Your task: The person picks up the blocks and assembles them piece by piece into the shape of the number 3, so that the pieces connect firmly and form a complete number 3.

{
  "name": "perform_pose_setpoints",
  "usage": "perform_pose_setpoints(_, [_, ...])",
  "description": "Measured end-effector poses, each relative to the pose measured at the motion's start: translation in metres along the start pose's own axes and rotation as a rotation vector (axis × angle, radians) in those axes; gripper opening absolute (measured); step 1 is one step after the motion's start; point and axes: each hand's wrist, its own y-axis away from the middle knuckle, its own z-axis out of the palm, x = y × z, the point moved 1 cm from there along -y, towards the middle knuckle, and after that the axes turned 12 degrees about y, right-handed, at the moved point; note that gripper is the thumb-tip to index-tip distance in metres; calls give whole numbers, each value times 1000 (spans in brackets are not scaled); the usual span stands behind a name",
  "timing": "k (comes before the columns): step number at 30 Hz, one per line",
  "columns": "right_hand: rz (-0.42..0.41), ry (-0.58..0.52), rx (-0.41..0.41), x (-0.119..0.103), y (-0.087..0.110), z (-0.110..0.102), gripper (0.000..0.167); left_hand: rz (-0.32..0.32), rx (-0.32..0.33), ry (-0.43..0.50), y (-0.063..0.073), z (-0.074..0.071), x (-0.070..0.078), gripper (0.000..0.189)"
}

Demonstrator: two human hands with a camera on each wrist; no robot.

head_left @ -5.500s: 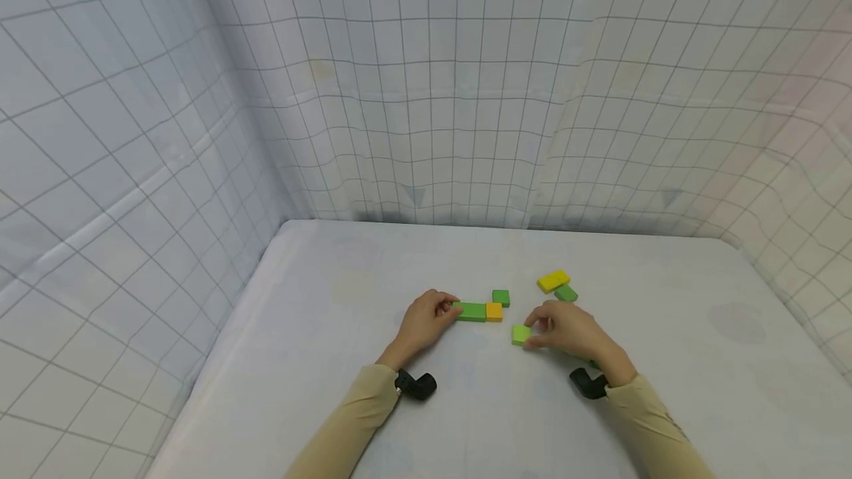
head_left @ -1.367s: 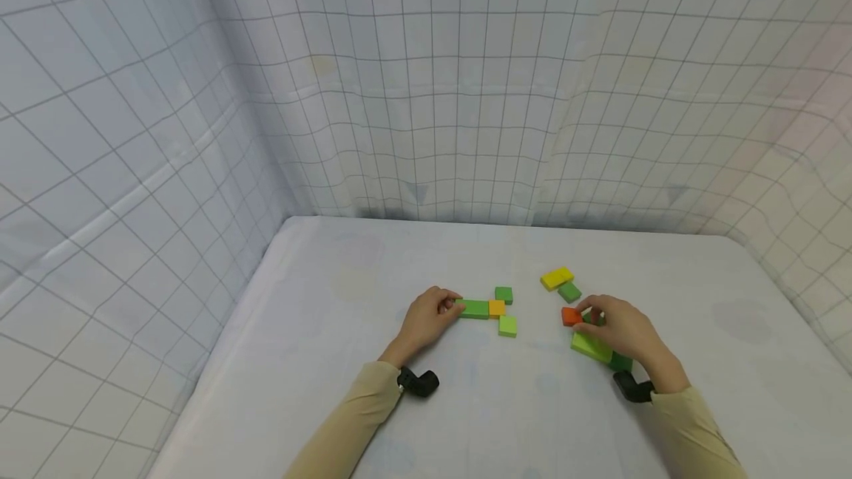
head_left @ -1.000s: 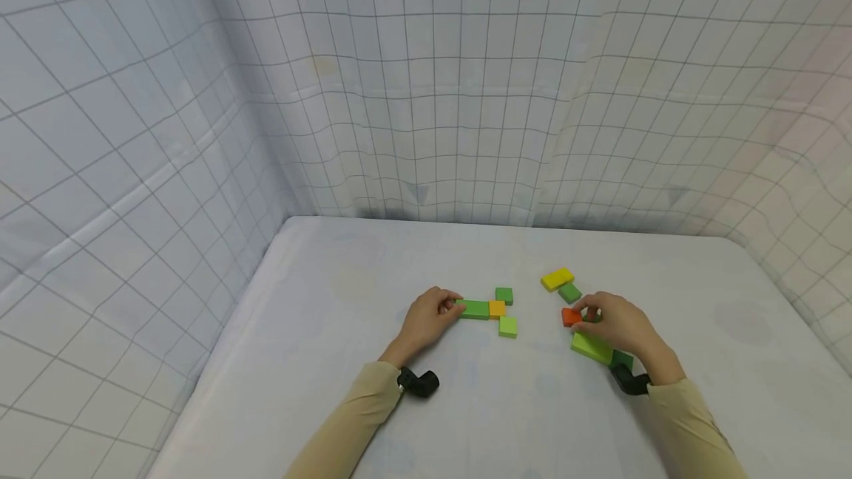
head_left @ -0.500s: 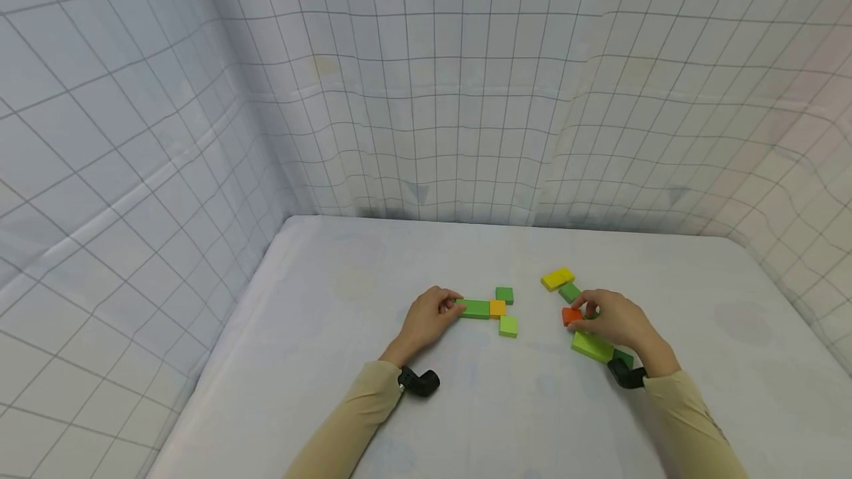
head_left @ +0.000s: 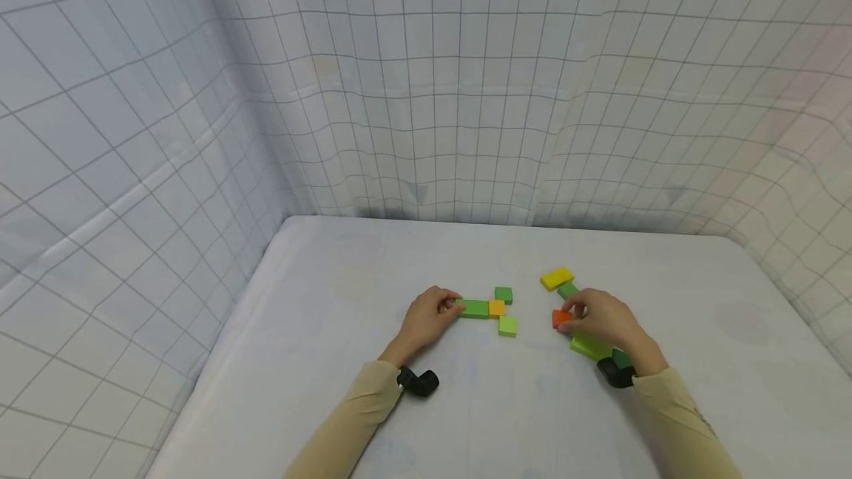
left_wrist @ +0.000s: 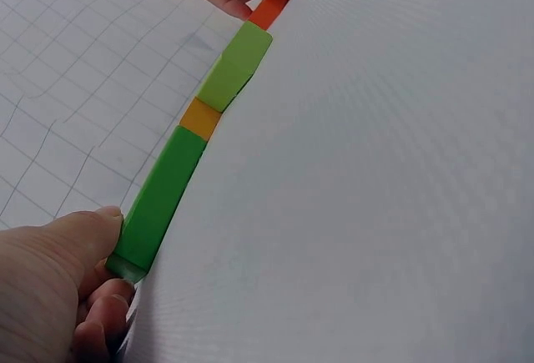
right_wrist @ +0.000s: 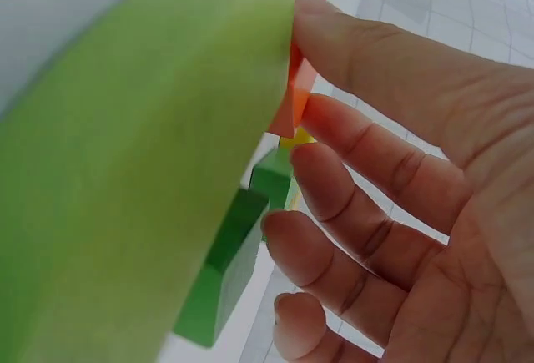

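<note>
My left hand [head_left: 422,324] pinches the left end of a long green block [head_left: 474,309] lying on the table; the left wrist view shows thumb and fingers on either side of the green block [left_wrist: 158,200]. Against its right end sits a small yellow-orange block [head_left: 496,308]. A small green block [head_left: 504,295] lies behind that one, and a light green block [head_left: 508,327] in front. Further right, my right hand [head_left: 602,316] pinches a red-orange block [head_left: 561,319] between thumb and index finger, its other fingers loosely bent in the right wrist view.
Partly under the right hand in the head view lie a larger lime-green block [head_left: 589,347] and a dark green block [head_left: 622,358]. Behind them are a yellow block [head_left: 557,279] and a green block [head_left: 568,290]. A checked curtain [head_left: 466,94] stands behind the white table [head_left: 346,257].
My right hand has set the light green block in front of the yellow-orange one and let it go. It then gripped the red-orange block and shifted it slightly left. The left hand stays put.
</note>
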Motion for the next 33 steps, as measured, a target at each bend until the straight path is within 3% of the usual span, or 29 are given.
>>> perform_pose_setpoints(10, [-30, -25, -18, -20, 4, 14, 28, 4, 4, 5, 1, 0, 2, 22])
perform_pose_setpoints(17, [-123, -39, 11, -32, 13, 19, 27, 9, 13, 3, 1, -1, 5, 21])
perform_pose_setpoints(33, [-110, 20, 19, -45, 27, 24, 28, 5, 12, -1, 2, -1, 5, 22])
